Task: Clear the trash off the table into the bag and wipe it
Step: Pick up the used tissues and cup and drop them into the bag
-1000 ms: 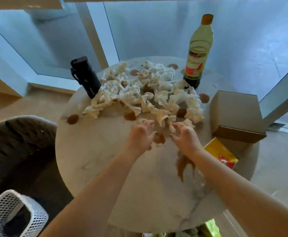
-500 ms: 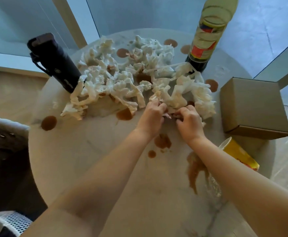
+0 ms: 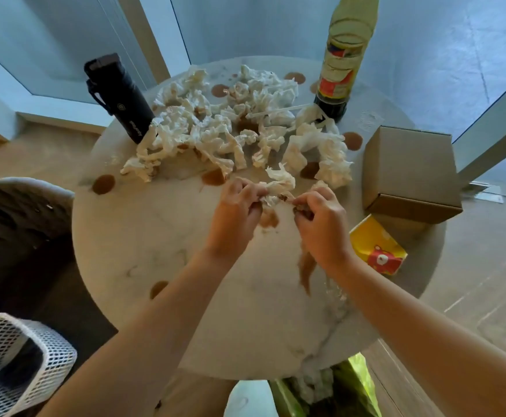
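Gathering stained tissues off the round marble tabletop (image 3: pixel 155 236)

Left hand (image 3: pixel 236 212) and right hand (image 3: pixel 321 224) both pinch one crumpled white tissue wad (image 3: pixel 279 185) lifted beside the remaining tissue pile (image 3: pixel 230 127); next, carry it to the green bag (image 3: pixel 354 386) below the near edge.
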The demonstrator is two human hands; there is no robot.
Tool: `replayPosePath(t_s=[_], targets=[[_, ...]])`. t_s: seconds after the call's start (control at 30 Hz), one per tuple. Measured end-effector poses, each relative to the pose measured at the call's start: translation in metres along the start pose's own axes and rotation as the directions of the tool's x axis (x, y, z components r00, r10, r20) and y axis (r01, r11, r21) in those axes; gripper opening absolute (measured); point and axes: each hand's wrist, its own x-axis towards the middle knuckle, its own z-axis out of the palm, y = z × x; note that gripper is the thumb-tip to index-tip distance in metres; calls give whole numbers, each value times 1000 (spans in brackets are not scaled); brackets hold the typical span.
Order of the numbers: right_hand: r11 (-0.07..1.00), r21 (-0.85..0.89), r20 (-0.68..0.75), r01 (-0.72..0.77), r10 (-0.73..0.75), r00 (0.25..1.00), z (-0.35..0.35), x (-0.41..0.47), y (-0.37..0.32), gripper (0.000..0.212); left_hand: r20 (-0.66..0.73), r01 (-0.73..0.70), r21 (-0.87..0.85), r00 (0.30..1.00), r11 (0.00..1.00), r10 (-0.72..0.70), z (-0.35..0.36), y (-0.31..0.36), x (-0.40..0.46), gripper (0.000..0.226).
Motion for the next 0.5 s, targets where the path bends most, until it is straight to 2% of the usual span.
replayPosePath(t_s=[0.23,0.37,0.5], targets=[[993,99,3,61,-61,998,-74,-119,-5,10,-58,125,0,990,992,-125,-18,92,-134,23],[991,126,75,41,-51,996,-114,-221,15,11,44,192,-16,981,981,-191,-15,147,-227,27],[993,110,159,-52,34,987,-136,-308,42,5,170,184,-9,969,983,-180,0,175,-299,27]])
